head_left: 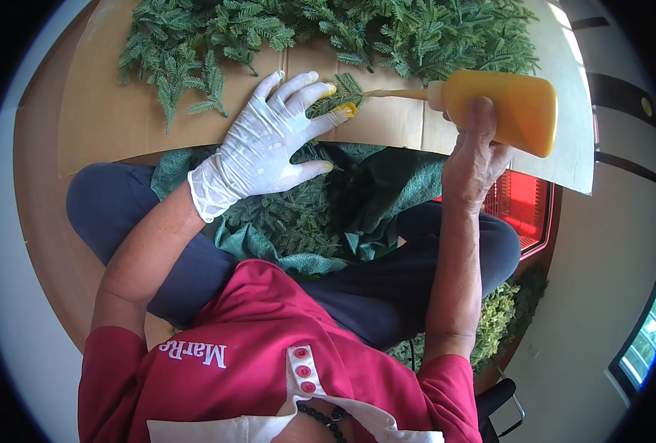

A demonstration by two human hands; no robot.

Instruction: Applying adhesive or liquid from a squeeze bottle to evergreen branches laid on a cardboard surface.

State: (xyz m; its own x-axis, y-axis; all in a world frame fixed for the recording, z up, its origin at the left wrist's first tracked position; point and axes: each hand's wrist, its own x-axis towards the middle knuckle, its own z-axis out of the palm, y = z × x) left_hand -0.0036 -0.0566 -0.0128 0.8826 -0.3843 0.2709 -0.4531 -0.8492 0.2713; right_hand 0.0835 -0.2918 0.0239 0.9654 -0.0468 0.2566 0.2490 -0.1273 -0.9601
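My left hand (272, 144), in a thin white glove with yellow stains on the fingertips, lies spread over the near edge of a brown board (106, 111). Its fingers rest against a small green artificial fir sprig (348, 90), partly hidden beneath them; I see no closed grip. In my bare right hand (478, 151) is a yellow squeeze bottle (520, 103), tipped sideways. The bottle's long, thin nozzle (394, 94) points left, its tip at the sprig.
Many artificial fir sprigs (446, 37) are heaped along the board's far side. More greenery (291, 218) lies in a dark green cloth (250, 247) across my lap. A red crate (516, 210) stands beyond my right knee, and yellow-green foliage (496, 325) sits at my right side.
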